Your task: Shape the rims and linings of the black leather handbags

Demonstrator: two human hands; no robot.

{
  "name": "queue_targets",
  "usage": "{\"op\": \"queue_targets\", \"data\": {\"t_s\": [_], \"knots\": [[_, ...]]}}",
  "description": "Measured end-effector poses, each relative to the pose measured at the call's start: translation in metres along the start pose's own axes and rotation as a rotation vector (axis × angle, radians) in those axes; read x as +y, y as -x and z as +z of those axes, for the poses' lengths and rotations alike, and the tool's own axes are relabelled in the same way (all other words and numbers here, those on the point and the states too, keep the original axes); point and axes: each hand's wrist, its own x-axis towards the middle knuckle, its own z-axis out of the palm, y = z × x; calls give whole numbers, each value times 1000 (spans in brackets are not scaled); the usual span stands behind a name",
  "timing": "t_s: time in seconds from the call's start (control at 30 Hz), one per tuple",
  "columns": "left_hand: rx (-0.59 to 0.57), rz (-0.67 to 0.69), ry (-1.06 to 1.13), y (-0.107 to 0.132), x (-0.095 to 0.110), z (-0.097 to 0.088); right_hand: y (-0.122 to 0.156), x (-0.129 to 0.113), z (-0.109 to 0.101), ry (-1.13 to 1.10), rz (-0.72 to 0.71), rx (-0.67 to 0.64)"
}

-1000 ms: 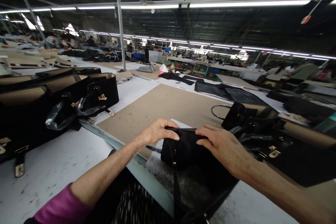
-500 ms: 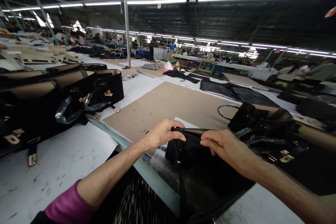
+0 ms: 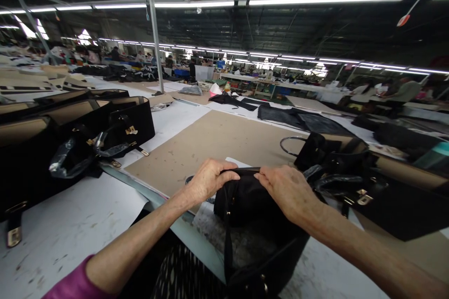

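Observation:
A black handbag (image 3: 259, 252) with small gold fittings stands in front of me at the table's near edge. My left hand (image 3: 209, 178) pinches the left end of its far top edge between thumb and fingers. On the same edge, a short way to the right, my right hand (image 3: 286, 189) is closed with thumb and fingertips gripping the rim. A narrow strip of the edge shows between the two hands. The bag's lower part runs down toward my lap, and its inside is too dark to make out.
Several black handbags (image 3: 131, 119) with tan linings and gold clasps stand at the left. More black handbags (image 3: 393, 205) lie at the right, handles wrapped in plastic. A brown board (image 3: 217, 135) covers the table's middle. Black material pieces (image 3: 298, 119) lie beyond it. People work farther back.
My right hand has shifted left along the bag's edge, closer to my left hand, and its fingers have closed more. The view has turned slightly to the right.

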Motion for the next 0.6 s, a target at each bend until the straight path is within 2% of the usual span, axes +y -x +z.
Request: {"op": "queue_targets", "data": {"t_s": [0.6], "knots": [[70, 16, -62, -4, 12, 4, -3, -1, 0, 16, 7, 14]]}}
